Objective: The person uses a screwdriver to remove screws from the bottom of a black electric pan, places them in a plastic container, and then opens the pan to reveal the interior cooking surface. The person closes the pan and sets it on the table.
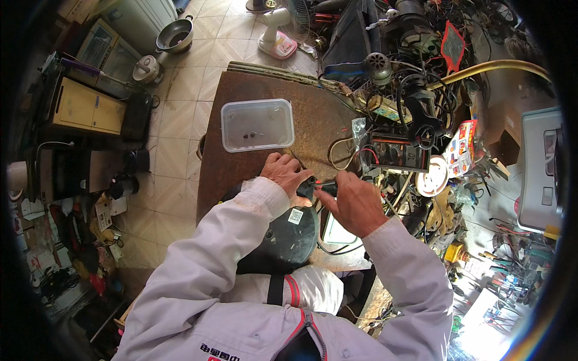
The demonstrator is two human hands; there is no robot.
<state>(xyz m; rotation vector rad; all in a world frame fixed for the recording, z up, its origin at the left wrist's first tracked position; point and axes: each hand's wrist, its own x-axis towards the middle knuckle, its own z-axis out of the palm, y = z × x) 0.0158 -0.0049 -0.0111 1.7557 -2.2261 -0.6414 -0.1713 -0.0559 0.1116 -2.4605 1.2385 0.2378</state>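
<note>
A large round black disc-shaped part (283,240) with a white square label (295,216) lies before me at the table's near edge. My left hand (285,174) is above its far side, with fingers bent and thumb stretched toward me. They close around a small black round piece (311,180). From the right, my right hand (356,203) pinches a thin red-and-black lead (320,185) against that piece; its exact tip is too small to make out. A dark cable (337,251) loops below my right hand.
On the brown table (241,90) stands a clear plastic tub (257,125) with a few small dark bits inside. A multimeter (397,153) lies to the right among tangled cables and tools. Farther off are a white-and-pink fan (278,43) and a metal pan (175,36) on the tiled floor.
</note>
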